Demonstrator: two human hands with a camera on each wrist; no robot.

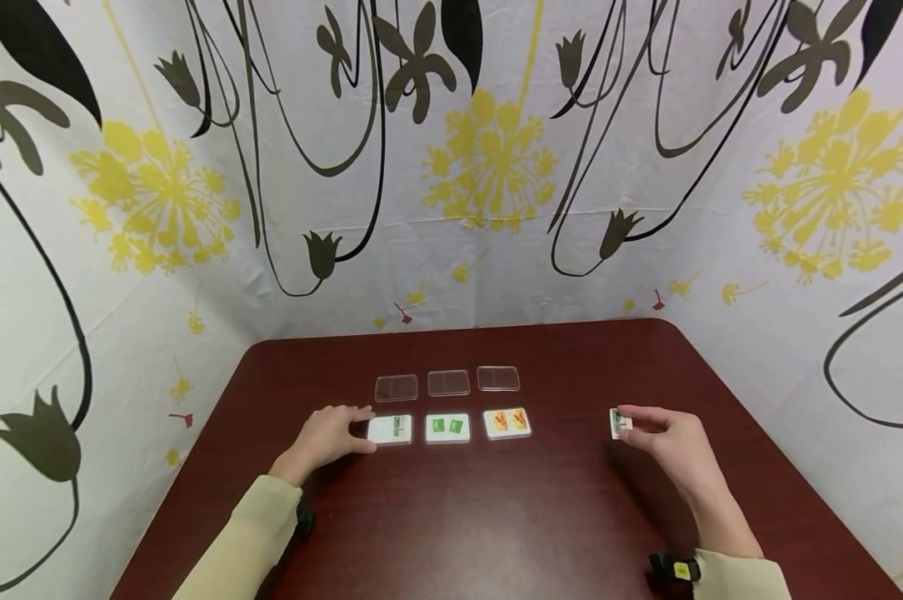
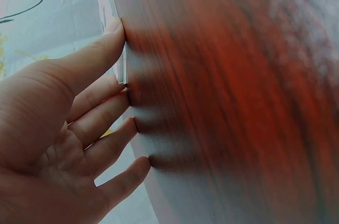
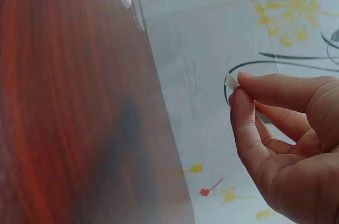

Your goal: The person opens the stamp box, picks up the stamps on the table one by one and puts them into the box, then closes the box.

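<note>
Three shallow clear plastic trays stand in a row with white printed inserts. My left hand (image 1: 330,437) is at the left end of the left tray (image 1: 380,431), thumb at its near edge and index finger at its far corner. Its other fingertips rest on the table in the left wrist view. That tray shows a green print on its right half. The middle tray (image 1: 447,428) has two green squares, the right tray (image 1: 507,423) two orange pictures. Off to the right, my right hand (image 1: 672,442) pinches a small white tile (image 3: 231,81) with a green print, above the table.
Behind the row lie three more clear plastic trays, at left (image 1: 396,387), middle (image 1: 448,383) and right (image 1: 498,378), with nothing in them. The dark red-brown table (image 1: 451,517) is enclosed by a floral fabric (image 1: 451,292) at the back and sides.
</note>
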